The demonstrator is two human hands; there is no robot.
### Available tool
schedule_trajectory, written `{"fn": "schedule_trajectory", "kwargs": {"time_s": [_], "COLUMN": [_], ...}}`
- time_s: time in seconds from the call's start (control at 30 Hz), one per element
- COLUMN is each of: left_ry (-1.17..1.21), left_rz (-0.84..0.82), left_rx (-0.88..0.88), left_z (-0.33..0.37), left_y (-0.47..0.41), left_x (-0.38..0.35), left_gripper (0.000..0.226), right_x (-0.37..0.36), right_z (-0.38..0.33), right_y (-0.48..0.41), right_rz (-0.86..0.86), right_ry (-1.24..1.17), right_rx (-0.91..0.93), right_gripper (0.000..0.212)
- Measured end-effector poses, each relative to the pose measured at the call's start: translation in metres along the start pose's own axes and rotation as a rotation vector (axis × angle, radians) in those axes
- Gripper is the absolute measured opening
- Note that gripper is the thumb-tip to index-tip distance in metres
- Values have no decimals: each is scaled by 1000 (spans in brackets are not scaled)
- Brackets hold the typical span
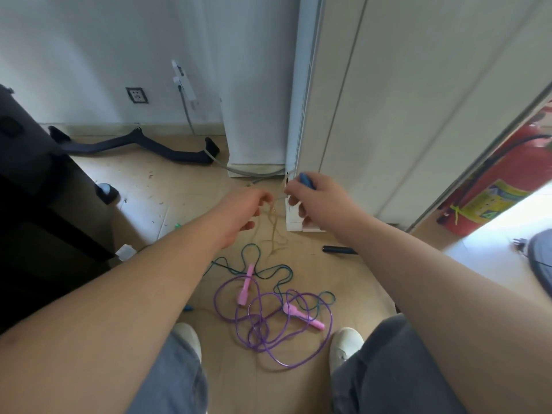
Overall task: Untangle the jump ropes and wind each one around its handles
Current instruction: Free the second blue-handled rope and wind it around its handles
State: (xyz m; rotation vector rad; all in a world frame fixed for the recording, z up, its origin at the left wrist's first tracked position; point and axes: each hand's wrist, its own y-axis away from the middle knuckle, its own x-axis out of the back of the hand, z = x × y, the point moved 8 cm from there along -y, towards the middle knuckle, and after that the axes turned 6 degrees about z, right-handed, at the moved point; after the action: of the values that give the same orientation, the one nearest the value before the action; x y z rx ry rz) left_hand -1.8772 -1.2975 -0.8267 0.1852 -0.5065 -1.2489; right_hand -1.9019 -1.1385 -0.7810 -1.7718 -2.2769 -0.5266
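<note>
Over the floor (328,280), both grips hold one clear rope (274,231).
Right grip (316,201) wraps a blue handle (306,179); left grip (242,210) pinches the rope just beside it, slack hanging down. Purple rope (283,365), pink handles (245,283) and teal rope (280,266) lie tangled below.

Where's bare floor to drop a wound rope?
Bare floor between the purple rope and the black handle; also between the black bar and the left hand. Crowded: ahead of the shoes, where the teal rope crosses it around the pink handles.
</note>
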Motion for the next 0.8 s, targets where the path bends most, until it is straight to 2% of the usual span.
{"fn": "schedule_trajectory", "kwargs": {"time_s": [0.13, 0.23, 0.33, 0.47, 0.6, 0.7, 0.8], "left_ry": [83, 160, 139, -3, -197, -377, -494], "left_rz": [10, -41, -52, -16, -142, -159, -145], "left_rx": [48, 62, 28, -66, -125, -282, -344], "left_z": [-3, -2, 1, 4, 12, 19, 15], "left_y": [-3, 2, 4, 3, 15, 20, 17], "left_x": [2, -1, -1, 1, -16, -17, -11], "left_gripper": [19, 20, 21, 25, 37, 39, 19], "right_x": [24, 28, 24, 11, 10, 15, 15], "right_z": [3, 13, 15, 2, -21, -28, -22], "right_y": [-4, -3, -3, 3, 3, -2, -5], "right_rz": [155, 155, 104, -6, -48, -29, -34], "right_ry": [-328, -388, -362, -359, -507, -501, -564], "right_rx": [-106, -188, -181, -119, -73, -50, -63], "right_gripper": [23, 22, 21, 20, 25, 24, 22]}}
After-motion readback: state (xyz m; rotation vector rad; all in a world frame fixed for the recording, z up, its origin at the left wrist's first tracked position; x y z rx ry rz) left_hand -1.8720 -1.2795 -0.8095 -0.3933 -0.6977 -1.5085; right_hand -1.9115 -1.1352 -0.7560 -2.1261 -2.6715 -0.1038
